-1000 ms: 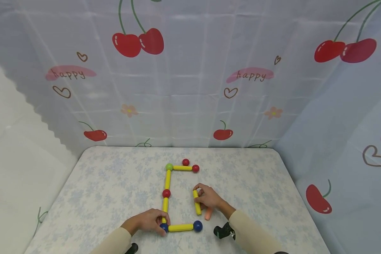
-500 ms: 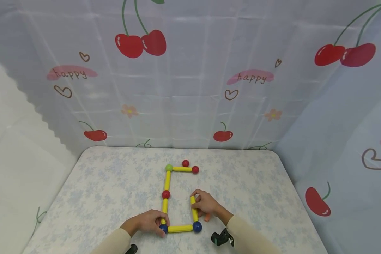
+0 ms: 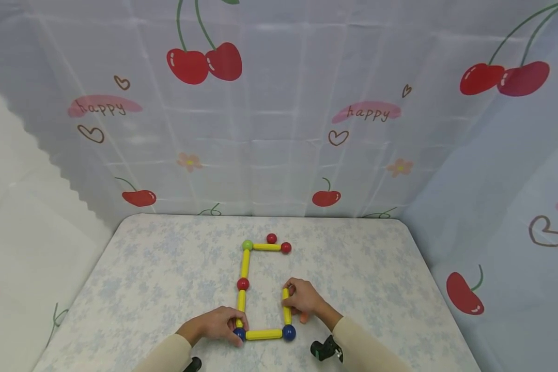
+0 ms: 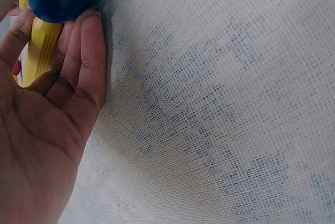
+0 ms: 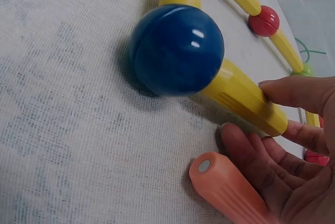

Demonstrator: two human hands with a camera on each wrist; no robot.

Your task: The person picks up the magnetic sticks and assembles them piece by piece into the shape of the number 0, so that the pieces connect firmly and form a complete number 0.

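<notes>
In the head view my left hand (image 3: 220, 324) holds the blue ball (image 3: 239, 334) at the near left corner of a figure of yellow magnetic sticks and balls. My right hand (image 3: 303, 297) pinches a yellow magnetic stick (image 5: 246, 97) between thumb and fingers. The near end of that stick touches the blue ball (image 5: 177, 50) at the near right corner. An orange stick (image 5: 227, 187) with a metal disc in its end lies against the lower fingers of the right hand; whether they grip it is unclear. A yellow stick (image 3: 264, 335) joins both blue balls.
Up the left side, yellow sticks run through a red ball (image 3: 243, 284) to a green ball (image 3: 247, 245). A top yellow stick (image 3: 267, 247) ends at another red ball (image 3: 285, 247), with a loose-looking red ball (image 3: 272, 238) behind it. Patterned cloth covers the table (image 3: 176, 268).
My right hand has brought the yellow stick down so its near end meets the right blue ball, then shifted it slightly right. The left hand has stayed on its ball.
</notes>
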